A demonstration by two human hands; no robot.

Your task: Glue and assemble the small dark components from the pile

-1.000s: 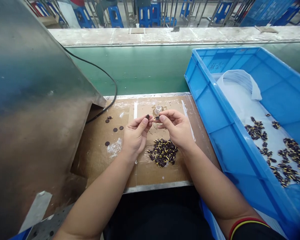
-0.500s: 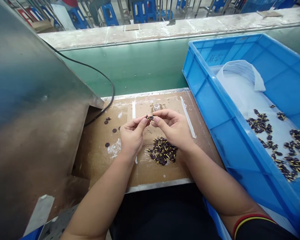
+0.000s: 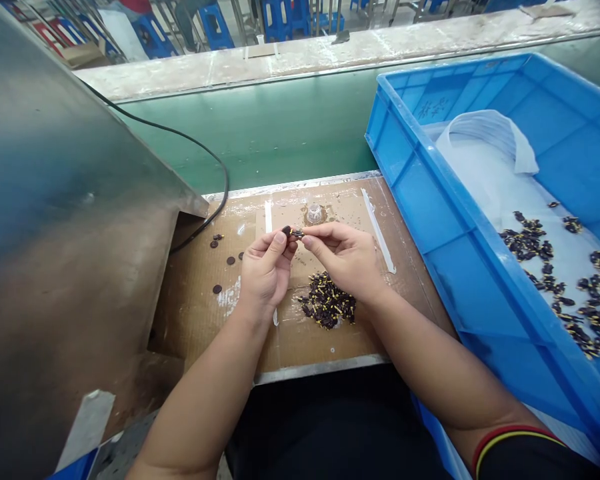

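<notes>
Over the cardboard-covered bench, my left hand (image 3: 266, 267) pinches a small dark round piece (image 3: 287, 231) between thumb and fingers. My right hand (image 3: 347, 257) is closed on a small black piece with yellow bits (image 3: 298, 234), and the two pieces meet or nearly touch between the fingertips. Just below the hands lies a pile of small black-and-yellow pieces (image 3: 329, 300). Behind them stands a small clear cup-like object (image 3: 315, 213) in a stained patch of cardboard. Several dark discs (image 3: 217, 289) lie scattered to the left of my left hand.
A large blue crate (image 3: 430, 207) stands at the right, with a white sheet (image 3: 485, 160) and clusters of black-and-yellow pieces (image 3: 527, 239) inside. A metal housing (image 3: 80, 200) fills the left side, with a black cable (image 3: 190, 139) beside it. A green panel (image 3: 280, 140) and ledge run behind.
My left hand has turned a little, and the dark round piece now shows between its fingertips. My right hand stays nearly in place. The view has shifted slightly.
</notes>
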